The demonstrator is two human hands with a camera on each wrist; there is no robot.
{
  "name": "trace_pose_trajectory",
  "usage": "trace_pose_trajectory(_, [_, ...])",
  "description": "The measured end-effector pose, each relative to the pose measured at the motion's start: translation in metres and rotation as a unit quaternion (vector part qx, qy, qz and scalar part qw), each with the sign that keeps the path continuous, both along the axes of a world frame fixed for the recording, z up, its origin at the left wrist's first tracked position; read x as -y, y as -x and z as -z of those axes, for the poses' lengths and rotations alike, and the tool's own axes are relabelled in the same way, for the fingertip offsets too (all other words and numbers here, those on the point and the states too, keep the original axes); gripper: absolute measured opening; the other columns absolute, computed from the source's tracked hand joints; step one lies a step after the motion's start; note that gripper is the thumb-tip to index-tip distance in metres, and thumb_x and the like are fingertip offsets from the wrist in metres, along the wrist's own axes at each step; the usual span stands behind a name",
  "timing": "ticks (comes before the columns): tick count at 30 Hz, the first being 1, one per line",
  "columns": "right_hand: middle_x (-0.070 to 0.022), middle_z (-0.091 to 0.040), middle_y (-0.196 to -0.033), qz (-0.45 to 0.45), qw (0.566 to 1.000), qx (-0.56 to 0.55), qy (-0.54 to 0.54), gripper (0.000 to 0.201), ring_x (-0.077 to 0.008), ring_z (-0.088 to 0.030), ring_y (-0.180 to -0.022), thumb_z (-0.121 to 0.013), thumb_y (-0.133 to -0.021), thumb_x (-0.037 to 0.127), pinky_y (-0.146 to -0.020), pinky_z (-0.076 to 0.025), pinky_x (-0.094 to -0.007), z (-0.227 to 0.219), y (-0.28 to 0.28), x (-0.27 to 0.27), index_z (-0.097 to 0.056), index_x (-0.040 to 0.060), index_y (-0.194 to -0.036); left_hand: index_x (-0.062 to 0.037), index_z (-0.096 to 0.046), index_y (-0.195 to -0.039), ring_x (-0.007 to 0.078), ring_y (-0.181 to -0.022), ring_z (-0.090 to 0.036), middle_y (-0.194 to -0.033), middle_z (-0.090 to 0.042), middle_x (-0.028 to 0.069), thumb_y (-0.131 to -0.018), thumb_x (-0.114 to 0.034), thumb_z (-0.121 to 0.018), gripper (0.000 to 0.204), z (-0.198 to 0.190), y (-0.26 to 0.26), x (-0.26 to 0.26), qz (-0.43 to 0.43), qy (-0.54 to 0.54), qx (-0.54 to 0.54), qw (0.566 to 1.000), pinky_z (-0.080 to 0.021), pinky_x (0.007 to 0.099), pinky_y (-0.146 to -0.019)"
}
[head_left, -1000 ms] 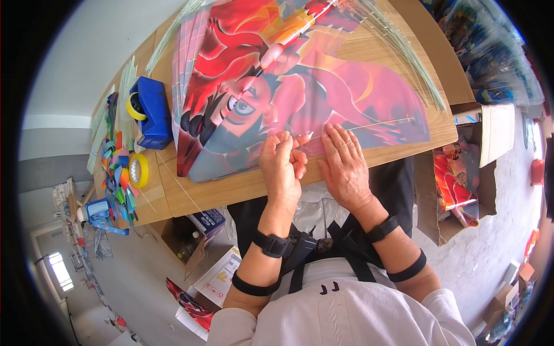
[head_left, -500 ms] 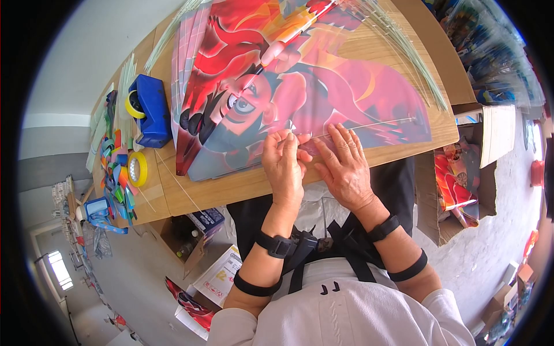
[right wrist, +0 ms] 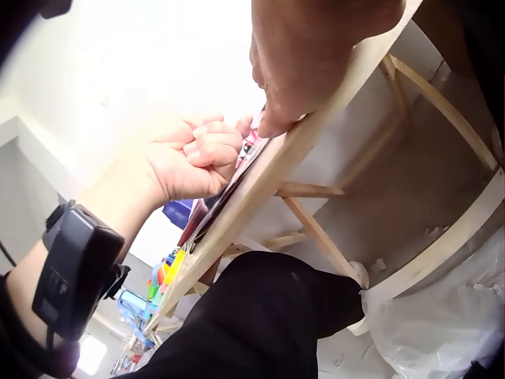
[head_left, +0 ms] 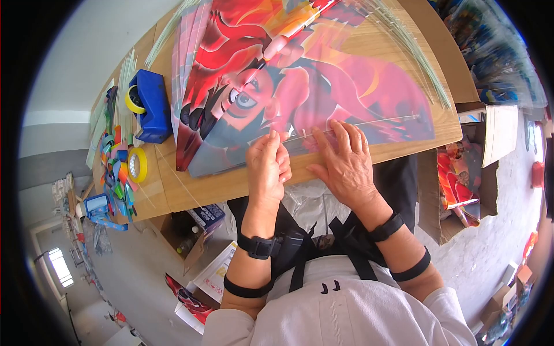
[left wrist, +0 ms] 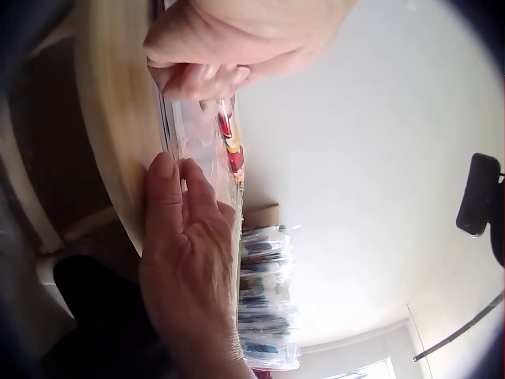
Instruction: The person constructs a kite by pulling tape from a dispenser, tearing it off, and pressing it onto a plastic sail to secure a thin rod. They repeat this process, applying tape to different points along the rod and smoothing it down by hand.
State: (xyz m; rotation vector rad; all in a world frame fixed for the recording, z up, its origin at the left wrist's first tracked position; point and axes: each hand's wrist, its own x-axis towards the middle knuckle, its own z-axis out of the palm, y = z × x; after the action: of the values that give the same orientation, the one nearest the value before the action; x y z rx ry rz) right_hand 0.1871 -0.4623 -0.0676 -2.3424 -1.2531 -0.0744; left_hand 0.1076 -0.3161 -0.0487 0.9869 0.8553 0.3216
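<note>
A stack of clear-looking printed sheets (head_left: 340, 86) with a red and grey cartoon face lies on the wooden table. Along its near edge runs a thin pale rod (head_left: 384, 120). My left hand (head_left: 266, 170) has its fingers curled, the thumb and forefinger pinching at the rod's line, near a small white bit. To its right, my right hand (head_left: 349, 164) rests on the sheet with fingers fairly straight, fingertips across the rod. The left wrist view shows the right hand (left wrist: 185, 245) low along the table edge. Curled left fingers (right wrist: 209, 154) appear in the right wrist view.
A blue tape dispenser (head_left: 153, 106), a yellow tape roll (head_left: 137, 165) and colourful strips (head_left: 118, 184) lie at the left of the table. Bundles of thin pale rods (head_left: 418, 63) lie at the far right. An open cardboard box (head_left: 490, 190) stands beside the table's right end.
My left hand has slid left and slightly down, away from the right hand, baring more of the rod between them. My right hand stays on the sheet, its fingers slightly shifted.
</note>
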Motion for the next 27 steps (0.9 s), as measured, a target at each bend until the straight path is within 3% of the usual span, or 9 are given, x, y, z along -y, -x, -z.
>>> trace_pose_trajectory(6, [-0.0179, -0.039, -0.13, 0.007, 1.0, -0.008, -0.013, 0.063, -0.0354, -0.036, -0.123, -0.07, -0.075, 0.036, -0.107, -0.028, -0.0494, 0.005, 0.003, 0.0, -0.049, 0.011, -0.129, 0.0035, -0.058, -0.093, 0.0031, -0.039, -0.025, -0.053, -0.032, -0.0062, -0.097, -0.036, -0.05, 0.041, 0.001, 0.002, -0.004, 0.052, 0.007, -0.021, 0.998, -0.022, 0.0204, -0.034])
trace_pose_trajectory(17, [-0.02, -0.036, -0.135, -0.007, 0.998, -0.035, -0.042, 0.056, -0.038, -0.033, -0.128, -0.07, -0.075, 0.033, -0.108, -0.025, -0.0533, 0.011, 0.006, 0.007, -0.054, 0.0211, -0.127, 0.0039, -0.058, -0.092, 0.0028, -0.04, -0.025, -0.053, -0.032, -0.0066, -0.096, -0.039, -0.05, 0.044, 0.007, 0.008, 0.0, 0.048, 0.016, -0.025, 0.998, -0.022, 0.0203, -0.035])
trace_pose_trajectory(27, [-0.0226, -0.029, -0.14, -0.022, 0.999, -0.032, 0.03, 0.059, -0.0389, -0.024, -0.133, -0.067, -0.076, 0.044, -0.109, -0.014, -0.0585, 0.006, 0.008, 0.004, -0.05, 0.0312, -0.131, 0.0022, -0.059, -0.093, 0.0023, -0.04, -0.027, -0.055, -0.033, -0.0059, -0.096, -0.039, -0.052, 0.042, 0.015, 0.004, 0.0, 0.047, -0.042, -0.023, 0.998, -0.022, 0.0201, -0.035])
